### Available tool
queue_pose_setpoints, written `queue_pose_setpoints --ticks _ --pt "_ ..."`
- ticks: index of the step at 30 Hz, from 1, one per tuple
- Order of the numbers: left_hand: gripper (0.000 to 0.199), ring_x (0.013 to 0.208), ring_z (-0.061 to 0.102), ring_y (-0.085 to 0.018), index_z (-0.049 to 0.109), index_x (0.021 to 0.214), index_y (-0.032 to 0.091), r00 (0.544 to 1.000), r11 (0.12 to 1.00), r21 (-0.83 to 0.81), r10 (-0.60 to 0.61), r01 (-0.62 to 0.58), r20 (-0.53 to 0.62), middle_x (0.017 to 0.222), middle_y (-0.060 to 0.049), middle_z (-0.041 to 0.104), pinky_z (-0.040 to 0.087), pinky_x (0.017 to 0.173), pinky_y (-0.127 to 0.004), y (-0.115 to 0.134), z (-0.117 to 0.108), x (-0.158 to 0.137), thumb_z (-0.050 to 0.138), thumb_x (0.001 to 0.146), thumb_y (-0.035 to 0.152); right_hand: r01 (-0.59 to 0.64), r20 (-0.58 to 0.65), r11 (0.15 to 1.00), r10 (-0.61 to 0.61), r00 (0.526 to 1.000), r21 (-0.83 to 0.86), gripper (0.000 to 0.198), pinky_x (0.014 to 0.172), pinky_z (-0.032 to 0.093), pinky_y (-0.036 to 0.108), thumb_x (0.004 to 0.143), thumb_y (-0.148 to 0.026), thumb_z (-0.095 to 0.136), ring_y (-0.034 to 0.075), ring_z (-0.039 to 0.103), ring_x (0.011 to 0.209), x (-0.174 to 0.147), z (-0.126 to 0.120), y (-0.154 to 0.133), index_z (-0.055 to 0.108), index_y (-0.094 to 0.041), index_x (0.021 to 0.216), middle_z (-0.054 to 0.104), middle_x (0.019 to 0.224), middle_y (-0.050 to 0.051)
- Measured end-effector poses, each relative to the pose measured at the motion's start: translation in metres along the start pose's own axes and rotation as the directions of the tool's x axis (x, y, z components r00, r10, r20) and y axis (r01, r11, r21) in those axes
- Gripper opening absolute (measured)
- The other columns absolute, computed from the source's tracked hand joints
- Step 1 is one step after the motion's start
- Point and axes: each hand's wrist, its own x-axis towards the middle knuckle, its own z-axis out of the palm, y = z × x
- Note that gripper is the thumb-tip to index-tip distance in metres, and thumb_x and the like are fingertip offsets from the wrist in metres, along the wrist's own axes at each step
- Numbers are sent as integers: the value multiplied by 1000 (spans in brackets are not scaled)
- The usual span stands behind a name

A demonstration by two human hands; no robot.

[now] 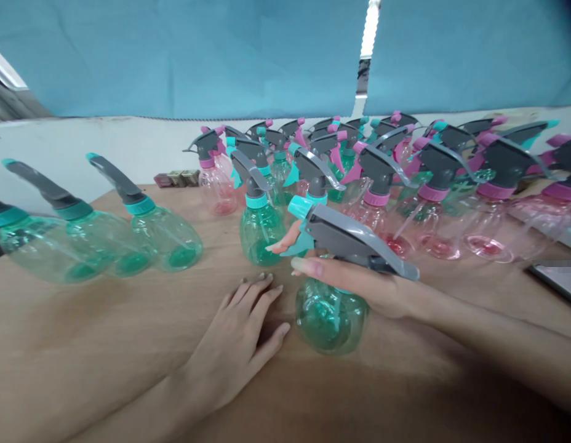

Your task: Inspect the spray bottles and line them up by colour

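My right hand (pixel 354 280) is wrapped round the neck of a green spray bottle (pixel 331 320), with a finger by its turquoise trigger. The bottle's grey head and turquoise nozzle point to the left. My left hand (pixel 242 332) lies flat on the wooden table (pixel 128 357), fingers spread, just left of that bottle and apart from it. Behind the hands stands another green spray bottle (pixel 260 231) with a turquoise collar. I cannot tell whether the held bottle's base touches the table.
Several pink and green spray bottles (pixel 375 215) crowd the back right. At the left, green spray bottles (pixel 163 240) stand in a row. A phone-like dark-edged device (pixel 557 283) lies at the right edge. Small dark blocks (pixel 177 178) sit at the back before a white wall (pixel 142 154).
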Motion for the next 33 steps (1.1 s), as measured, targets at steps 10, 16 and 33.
queue_pose_setpoints --ticks 10,16,33 --pt "40 122 45 -30 43 130 17 1000 1000 -1 0 0 -3 132 -12 51 38 100 -48 0 -1 0 48 95 36 6 -20 998 -5 1000 65 11 68 50 20 82 -21 62 8 56 78 0 1 -1 57 -17 90 62 111 2" --pt "39 122 46 -30 43 129 19 1000 1000 0 0 0 3 132 -12 51 38 100 -49 1 -1 0 47 95 36 8 0 995 -8 1000 97 11 71 51 20 81 -19 62 9 57 83 -1 0 0 56 -18 90 60 117 3" --pt "40 122 45 -30 42 131 18 1000 1000 -13 3 -3 9 132 -12 50 37 100 -49 0 -2 1 48 95 36 -19 -21 999 19 1000 39 10 68 51 21 82 -23 62 9 54 77 -2 1 -3 57 -19 90 62 98 1"
